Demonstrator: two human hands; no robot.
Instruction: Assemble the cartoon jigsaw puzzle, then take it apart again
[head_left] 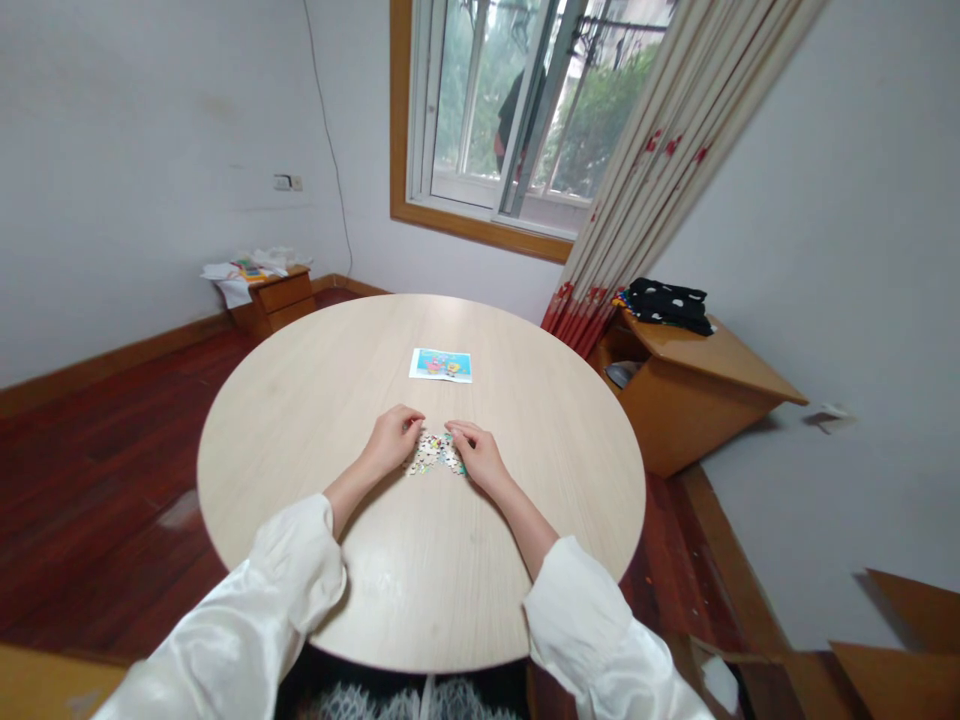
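Note:
A small heap of jigsaw puzzle pieces (pixel 430 454) lies on the round table, most pieces showing pale backs and a few showing coloured faces. At the heap's left edge is my left hand (pixel 396 438), its fingers loosely bent and partly hidden behind the back of the hand. My right hand (pixel 480 456) rests against the right edge, fingers bent inward over some pieces, thumb apart. Neither hand shows a piece lifted from the table. Beyond the heap lies a picture sheet (pixel 441 366) with pink and yellow cartoon figures on blue.
The round wooden table (pixel 300 400) has a pale grain top. Behind it are a window (pixel 525 110) and a long curtain (pixel 630 180). A wooden desk (pixel 697 380) with dark cloth (pixel 667 302) stands at right. A low cabinet (pixel 281 300) with papers stands at left.

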